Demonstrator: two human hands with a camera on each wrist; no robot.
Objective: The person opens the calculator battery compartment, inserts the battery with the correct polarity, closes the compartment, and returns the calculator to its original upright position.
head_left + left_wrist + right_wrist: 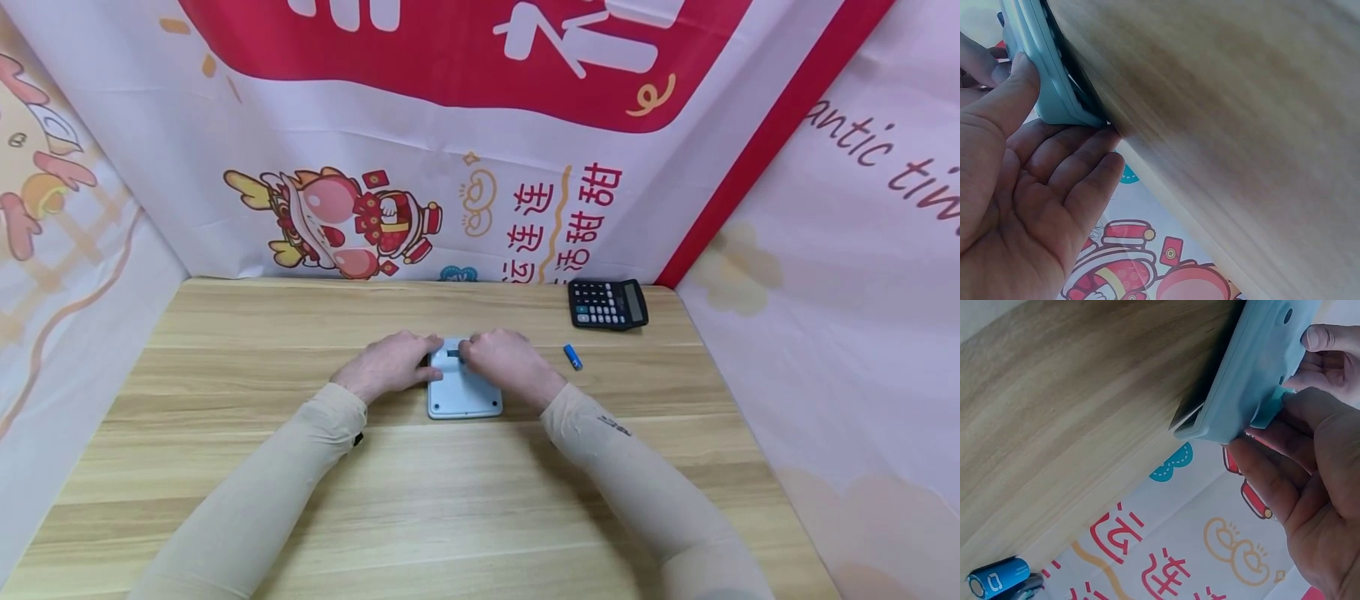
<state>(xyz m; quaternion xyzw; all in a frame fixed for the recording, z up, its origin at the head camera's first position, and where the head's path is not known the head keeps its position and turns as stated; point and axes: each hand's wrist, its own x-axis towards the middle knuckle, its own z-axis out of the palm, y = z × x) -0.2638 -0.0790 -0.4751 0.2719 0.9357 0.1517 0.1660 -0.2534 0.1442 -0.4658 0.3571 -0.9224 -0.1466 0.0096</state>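
A light blue calculator [465, 398] lies face down on the table, its back up and an open battery slot [452, 353] near the far edge. At its left side my left hand [395, 363] holds it, the thumb [1022, 78] on the back and the other fingers along the far edge. My right hand [502, 360] is over the far right part of the back. In the right wrist view it pinches a small teal battery cover [1270, 407], tilted up from the back, between thumb and fingers.
A blue battery [573, 357] lies to the right of my right hand. Behind it, near the table's far edge, sits a black calculator [606, 304]. Printed cloth [420, 133] hangs along the back and both sides of the wooden table [420, 517].
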